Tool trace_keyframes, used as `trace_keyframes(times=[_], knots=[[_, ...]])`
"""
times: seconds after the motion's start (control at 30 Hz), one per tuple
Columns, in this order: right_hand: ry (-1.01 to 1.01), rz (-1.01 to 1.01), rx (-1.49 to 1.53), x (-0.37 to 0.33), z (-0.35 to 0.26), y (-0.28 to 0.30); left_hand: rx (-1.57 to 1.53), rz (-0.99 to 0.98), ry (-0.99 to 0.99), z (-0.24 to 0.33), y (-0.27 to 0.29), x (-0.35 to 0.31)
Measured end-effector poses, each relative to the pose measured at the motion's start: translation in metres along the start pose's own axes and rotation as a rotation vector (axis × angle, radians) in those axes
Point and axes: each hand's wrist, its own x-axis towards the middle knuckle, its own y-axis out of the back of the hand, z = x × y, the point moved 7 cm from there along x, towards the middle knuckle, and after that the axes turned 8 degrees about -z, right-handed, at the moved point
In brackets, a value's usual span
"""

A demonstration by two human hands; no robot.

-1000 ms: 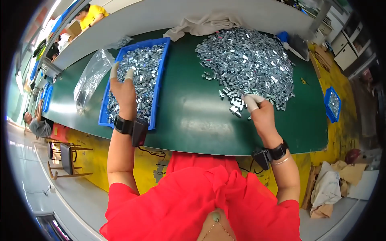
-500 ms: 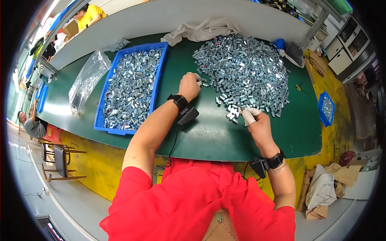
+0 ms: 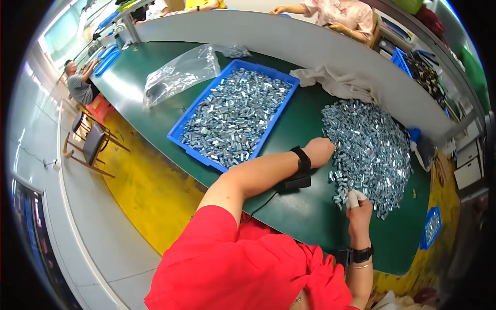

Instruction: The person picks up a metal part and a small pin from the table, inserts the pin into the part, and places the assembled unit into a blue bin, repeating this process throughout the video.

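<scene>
A large heap of small silvery metal pieces (image 3: 369,150) lies on the green table (image 3: 305,206). At the heap's left edge is my left hand (image 3: 319,151), closed, its fingertips hidden behind the knuckles. Whether it holds a piece cannot be seen. My right hand (image 3: 359,211), with white covers on some fingers, is closed at the near edge of the heap. Its fingertips touch the pieces there; what sits between them is too small to make out. To the left of my hands stands a blue tray (image 3: 262,149) filled with similar metal pieces (image 3: 232,113).
A clear plastic bag (image 3: 183,72) lies beyond the tray, and a pale cloth (image 3: 338,85) lies behind the heap. A grey partition (image 3: 248,28) runs along the far side, with people beyond it. Another blue tray (image 3: 432,227) stands at the right, past the table edge.
The view has swung left, so the table and trays appear further right and tilted. Both hands stay at the heap; the left is still at its left edge, the right at its near edge.
</scene>
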Motion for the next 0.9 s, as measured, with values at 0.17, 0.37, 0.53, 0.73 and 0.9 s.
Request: trace_keyframes(times=[0.17, 0.37, 0.53, 0.73, 0.9], knots=[[0.008, -0.037, 0.05, 0.006, 0.001, -0.007, 0.074, -0.014, 0.009, 0.001, 0.013, -0.014], [0.01, -0.009, 0.027, 0.005, -0.003, -0.01, 0.097, 0.116, -0.011, 0.001, 0.01, -0.024], [0.068, 0.026, -0.074, 0.006, 0.0, -0.005, -0.744, 0.11, 0.043, 0.023, 0.021, -0.052], [0.074, 0.022, 0.011, 0.01, 0.002, -0.015, -1.543, -0.089, 0.226, 0.065, -0.005, -0.084], [0.207, 0.007, -0.036, 0.011, -0.01, -0.031, -1.693, 0.042, 0.227, 0.057, 0.009, -0.086]])
